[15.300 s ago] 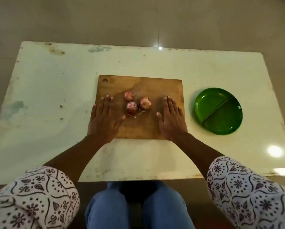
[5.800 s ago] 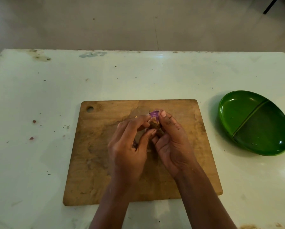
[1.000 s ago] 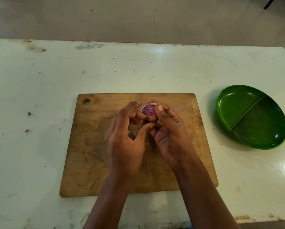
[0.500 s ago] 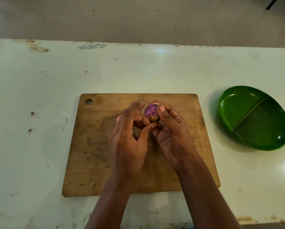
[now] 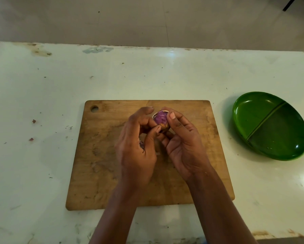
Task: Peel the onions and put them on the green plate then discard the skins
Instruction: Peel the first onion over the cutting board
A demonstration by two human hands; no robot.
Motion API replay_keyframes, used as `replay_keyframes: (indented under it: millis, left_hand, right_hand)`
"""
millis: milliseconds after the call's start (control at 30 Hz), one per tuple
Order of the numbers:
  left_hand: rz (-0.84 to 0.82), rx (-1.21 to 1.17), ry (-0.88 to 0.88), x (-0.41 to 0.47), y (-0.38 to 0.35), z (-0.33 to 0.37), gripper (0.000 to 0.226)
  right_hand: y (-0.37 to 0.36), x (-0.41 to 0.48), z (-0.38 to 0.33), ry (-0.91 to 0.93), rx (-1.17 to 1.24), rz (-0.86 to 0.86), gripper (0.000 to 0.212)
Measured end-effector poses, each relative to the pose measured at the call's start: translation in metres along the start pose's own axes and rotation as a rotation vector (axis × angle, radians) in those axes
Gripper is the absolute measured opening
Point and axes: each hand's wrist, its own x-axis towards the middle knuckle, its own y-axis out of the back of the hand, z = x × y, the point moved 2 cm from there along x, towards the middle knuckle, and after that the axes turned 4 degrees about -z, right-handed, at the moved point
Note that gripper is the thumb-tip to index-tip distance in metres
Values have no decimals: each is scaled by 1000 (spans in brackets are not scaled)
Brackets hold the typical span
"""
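The right hand (image 5: 184,147) cradles the onion (image 5: 160,118) above the cutting board (image 5: 102,155), a little toward 12 o'clock from the board's centre. Its fingers curl beneath the bulb and its thumb (image 5: 175,120) presses the side at 3 o'clock. That grip leaves the purple top bare and turned up to the camera, most likely so the peeling can be watched.

The left hand (image 5: 135,152) comes in from 9 o'clock. Its thumb and forefinger close in a pinch on the skin (image 5: 163,126), a brown scrap clinging at the onion's 6 o'clock edge. Its other fingers arch loosely and hold nothing. Working over the board probably means any loose peel falls on wood and not on the surface (image 5: 42,103).

A second onion (image 5: 141,144) shows as a small purple patch under the left palm, lying on the board. I cannot tell whether more onions lie hidden there.

The green plate (image 5: 253,113) sits on the surface at 3 o'clock from the board, well apart from the hands, with nothing on it. I judge the task is early, with the first onion only partly stripped. A few flecks (image 5: 33,121) dot the surface at 9 o'clock.
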Motion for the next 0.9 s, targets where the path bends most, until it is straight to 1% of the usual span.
replay_keyframes:
  millis: [133, 267, 367, 467, 567, 700, 767, 800, 867, 900]
  left_hand:
    - [-29, -9, 13, 0, -2, 2, 34]
    - [-26, -22, 34, -1, -3, 4, 38]
    - [-12, -34, 40, -2, -3, 3, 38]
    - [18, -38, 44, -2, -3, 3, 37]
    - [37, -89, 99, -1, -4, 3, 34]
    - [78, -179, 200, 0, -4, 9, 27]
    - [101, -267, 341, 1, -5, 12, 28]
    - [119, -365, 447, 1, -4, 12, 27]
    - [190, -716, 653, 3, -3, 9, 23]
    - [229, -899, 724, 4, -2, 6, 22]
  right_hand:
    - [2, 1, 1, -1, -7, -7, 31]
    - [4, 2, 3, -2, 71, -4, 37]
    - [3, 2, 4, 7, 98, -9, 28]
    - [1, 1, 4, 2, 138, -9, 24]
    - [-2, 0, 5, -16, 184, -30, 21]
    - [-2, 0, 8, -55, 193, -7, 31]
    - [-2, 1, 9, -71, 206, 12, 33]
    - [-2, 1, 10, -77, 217, 23, 35]
    - [-2, 0, 9, -81, 269, 43, 39]
    - [-1, 0, 9, -73, 308, 56, 39]
